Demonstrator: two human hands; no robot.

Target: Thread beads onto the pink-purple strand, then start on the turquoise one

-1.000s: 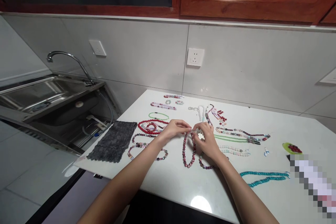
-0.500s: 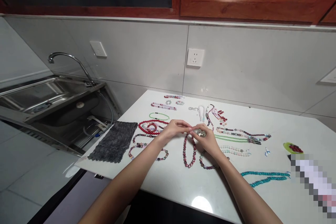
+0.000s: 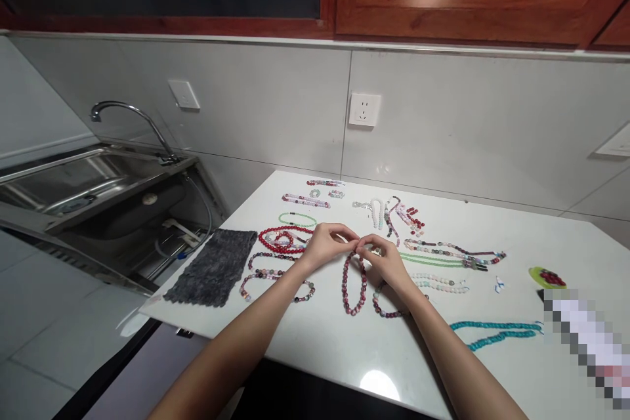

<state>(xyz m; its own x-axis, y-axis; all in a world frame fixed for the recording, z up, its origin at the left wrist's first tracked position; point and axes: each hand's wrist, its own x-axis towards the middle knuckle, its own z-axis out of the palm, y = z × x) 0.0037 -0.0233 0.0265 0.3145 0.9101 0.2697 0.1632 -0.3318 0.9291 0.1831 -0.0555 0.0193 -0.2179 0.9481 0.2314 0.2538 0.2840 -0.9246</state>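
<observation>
A strand of dark red and pink beads (image 3: pixel 353 310) hangs in a loop from the fingertips of both hands, over the white counter (image 3: pixel 339 354). My left hand (image 3: pixel 331 243) pinches the top of the loop from the left. From the right, my right hand (image 3: pixel 382 254) pinches the same spot, its fingertips meeting those of the left. The ends of the strand are hidden between the fingers. Partly under my right hand and forearm lies another multicoloured strand (image 3: pixel 386 312). Left of my left hand rests a red bead necklace (image 3: pixel 266 243).
A dark grey cloth (image 3: pixel 211 269) lies at the counter's left end, beside a metal sink (image 3: pixel 83 177). Light green strands (image 3: pixel 433 259), turquoise strands (image 3: pixel 502 328) and a green dish with red beads (image 3: pixel 547 277) lie to the right. More bead strands lie at the back.
My right fingers have curled in a little closer, covering more of the shiny round piece behind them. The loop still hangs from both hands; the view has shifted slightly.
</observation>
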